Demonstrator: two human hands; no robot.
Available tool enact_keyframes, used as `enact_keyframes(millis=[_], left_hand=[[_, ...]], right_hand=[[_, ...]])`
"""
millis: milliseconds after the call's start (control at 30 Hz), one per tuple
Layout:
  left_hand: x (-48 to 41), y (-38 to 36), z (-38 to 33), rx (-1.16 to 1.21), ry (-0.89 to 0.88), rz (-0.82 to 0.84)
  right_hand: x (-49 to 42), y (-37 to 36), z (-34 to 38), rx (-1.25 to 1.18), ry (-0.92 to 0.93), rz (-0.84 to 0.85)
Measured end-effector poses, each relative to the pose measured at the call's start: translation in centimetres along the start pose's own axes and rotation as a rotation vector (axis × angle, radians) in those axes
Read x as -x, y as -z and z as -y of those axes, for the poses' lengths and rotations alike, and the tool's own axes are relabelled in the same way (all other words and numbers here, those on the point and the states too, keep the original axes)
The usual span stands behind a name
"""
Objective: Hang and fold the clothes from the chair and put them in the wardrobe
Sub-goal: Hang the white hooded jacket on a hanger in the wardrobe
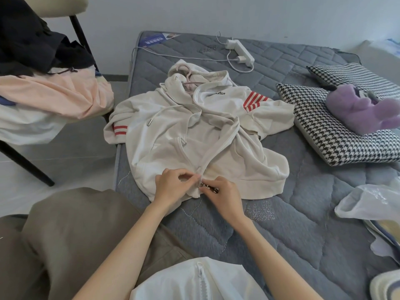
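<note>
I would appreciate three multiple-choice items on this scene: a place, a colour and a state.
1. The hanger sits at the hoodie's: A hem, B neck, C cuff.
2. The sleeve stripes are: A red, B blue, C green.
3. The right hand is: A idle, B in a fist, C pinching the zip pull.
Answers: 1 B, it lies in the hood opening; 2 A, red bands mark both sleeves; 3 C, its fingers close on the pull at the hem.
</note>
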State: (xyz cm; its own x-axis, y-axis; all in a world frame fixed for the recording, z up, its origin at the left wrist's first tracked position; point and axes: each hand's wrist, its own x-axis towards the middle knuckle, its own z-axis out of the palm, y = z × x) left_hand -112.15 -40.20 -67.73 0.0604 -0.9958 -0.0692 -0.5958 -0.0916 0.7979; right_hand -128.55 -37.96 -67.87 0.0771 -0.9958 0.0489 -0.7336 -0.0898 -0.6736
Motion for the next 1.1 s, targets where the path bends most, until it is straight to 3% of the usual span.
enact_keyframes(millis=[233,467,600,833,1100], left_hand=[[-0.8,-0.2,-0.1,0.137,0.068,0.056],[-1.7,-0.2,0.3,0.14,0.103,0.114],[-1.8,-0.2,0.0,0.122,0.099,0.082],[-1.9,-0.2,0.0,0.324,0.108,-0.006],[-1.2,0.3,-1.9,0.637,0.207,-0.008]], right_hand=[[0.1,-1.2,0.3,-0.189,-0.133,-0.072],[1.3,-1.7,-0.6,-0.052,0.085,0.15],[1.4,-1.4,-0.6,-0.032,0.11,0.207],[1.0,-0.2,0.8,-0.36,-0.213,0.07],[0.5,1.1,1.8,-0.837,-0.569,0.335]])
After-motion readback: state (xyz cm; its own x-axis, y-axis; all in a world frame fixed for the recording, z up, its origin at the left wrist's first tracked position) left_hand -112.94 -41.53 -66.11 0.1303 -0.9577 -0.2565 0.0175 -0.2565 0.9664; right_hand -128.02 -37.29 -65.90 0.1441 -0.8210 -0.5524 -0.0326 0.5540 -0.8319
